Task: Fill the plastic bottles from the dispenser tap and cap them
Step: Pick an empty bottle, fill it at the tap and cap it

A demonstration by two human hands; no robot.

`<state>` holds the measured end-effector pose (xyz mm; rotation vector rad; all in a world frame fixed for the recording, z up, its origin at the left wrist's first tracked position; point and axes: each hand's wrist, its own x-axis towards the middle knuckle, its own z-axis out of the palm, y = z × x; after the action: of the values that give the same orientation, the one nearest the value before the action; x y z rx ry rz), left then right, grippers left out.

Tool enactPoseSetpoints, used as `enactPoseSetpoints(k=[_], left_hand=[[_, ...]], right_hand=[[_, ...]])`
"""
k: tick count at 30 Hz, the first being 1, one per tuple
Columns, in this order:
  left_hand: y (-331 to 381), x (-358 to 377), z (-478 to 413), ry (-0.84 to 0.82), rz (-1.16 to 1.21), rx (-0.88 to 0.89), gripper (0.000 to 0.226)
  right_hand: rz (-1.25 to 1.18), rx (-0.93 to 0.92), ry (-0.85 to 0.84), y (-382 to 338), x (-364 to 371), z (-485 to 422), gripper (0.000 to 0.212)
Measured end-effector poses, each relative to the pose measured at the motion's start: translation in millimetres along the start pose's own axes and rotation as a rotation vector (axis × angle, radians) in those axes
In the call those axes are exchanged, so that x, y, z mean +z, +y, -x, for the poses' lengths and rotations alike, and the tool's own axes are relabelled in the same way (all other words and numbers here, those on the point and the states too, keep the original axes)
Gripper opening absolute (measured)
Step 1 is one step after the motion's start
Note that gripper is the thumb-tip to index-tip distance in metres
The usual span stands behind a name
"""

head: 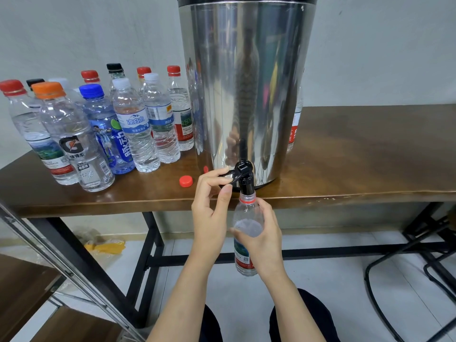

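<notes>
Bottle (pixel 247 217), perhaps part-filled, gripped by right hand (pixel 268 240); left hand (pixel 211 208) pinches tap (pixel 244 174) by table (pixel 370 156).

We see a mirror-silver dispenser (pixel 246 82) with a black tap (pixel 243 174) on a dark brown tabletop (pixel 357 156). Left of the dispenser, clear bottles (pixel 138 129) carry red, orange, blue, white and black caps (pixel 48 89). The bottle (pixel 246 213) below the dispenser is clear, red-ringed, with a red-and-green label (pixel 243 257).

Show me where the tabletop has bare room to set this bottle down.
Widest bare patch: the tabletop right of the dispenser, in front of the lone bottle behind it. A narrow strip runs along the front edge, left of the loose red cap. The left side is crowded with capped bottles.
</notes>
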<state>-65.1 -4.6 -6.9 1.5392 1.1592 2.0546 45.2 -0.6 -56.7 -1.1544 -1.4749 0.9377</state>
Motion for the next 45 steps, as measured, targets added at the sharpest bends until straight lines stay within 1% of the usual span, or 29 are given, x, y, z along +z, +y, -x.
enactPoseSetpoints(k=[3, 9, 18, 22, 32, 39, 45], left_hand=[[0.9, -0.5, 0.2, 0.003, 0.004, -0.002, 0.016], [1.2, 0.0, 0.2, -0.008, 0.004, -0.009, 0.008], [-0.6, -0.8, 0.4, -0.006, 0.008, -0.014, 0.008], [0.2, -0.8, -0.2, -0.006, 0.006, -0.011, 0.014], [0.5, -0.5, 0.1, -0.003, 0.023, -0.021, 0.008], [2.0, -1.2, -0.5, -0.001, 0.014, -0.026, 0.012], [2.7, -0.9, -1.2, -0.004, 0.014, -0.032, 0.011]], right_hand=[[0.005, -0.001, 0.000, -0.3, -0.4, 0.0, 0.078], [0.005, -0.004, -0.004, 0.0, -0.4, -0.2, 0.078], [0.012, -0.009, -0.002, 3.5, 0.4, -1.2, 0.078], [0.011, -0.014, -0.009, 4.5, -0.2, -1.4, 0.077], [0.028, -0.023, -0.012, 7.4, -0.8, -3.3, 0.078], [0.037, -0.022, -0.011, 7.1, -1.0, -2.9, 0.079], [0.047, -0.025, -0.016, 6.5, -1.1, -4.1, 0.078]])
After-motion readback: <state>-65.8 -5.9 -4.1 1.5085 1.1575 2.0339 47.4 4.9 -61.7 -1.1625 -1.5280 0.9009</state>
